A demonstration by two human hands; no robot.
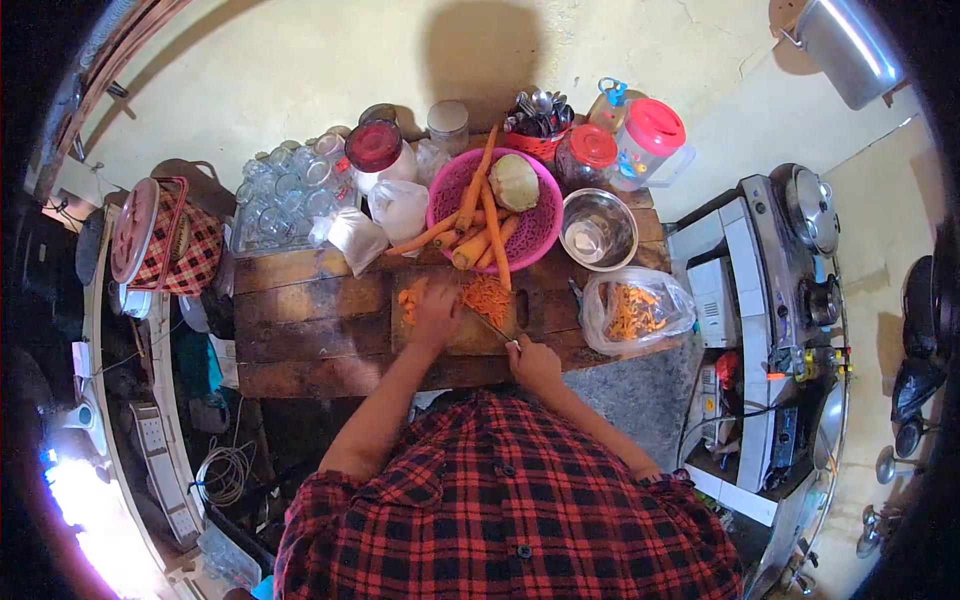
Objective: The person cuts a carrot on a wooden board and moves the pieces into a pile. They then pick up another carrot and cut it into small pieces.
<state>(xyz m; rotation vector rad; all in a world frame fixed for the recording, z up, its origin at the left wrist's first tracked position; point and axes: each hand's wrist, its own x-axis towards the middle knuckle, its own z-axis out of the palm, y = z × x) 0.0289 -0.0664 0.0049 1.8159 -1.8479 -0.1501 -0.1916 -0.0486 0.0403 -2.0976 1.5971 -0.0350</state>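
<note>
My right hand (536, 364) is closed round the handle of a knife (492, 327), whose blade points up and left over a wooden cutting board (470, 342). Beside the blade lies a heap of finely cut carrot strips (486, 300). My left hand (437, 314) is over the board's left part, close to some carrot slices (408, 302); its fingers are smeared by motion, so I cannot make out whether they grip anything. Just behind the board, a pink basket (547, 232) holds several whole carrots (470, 205) and a pale cabbage (515, 184).
Right of the board are a plastic bag of cut carrot (634, 310) and a steel bowl (598, 230). White filled bags (356, 240), a tray of glasses (290, 200), lidded jars (590, 150) and a pitcher (648, 150) stand behind. A stove (775, 260) is at right.
</note>
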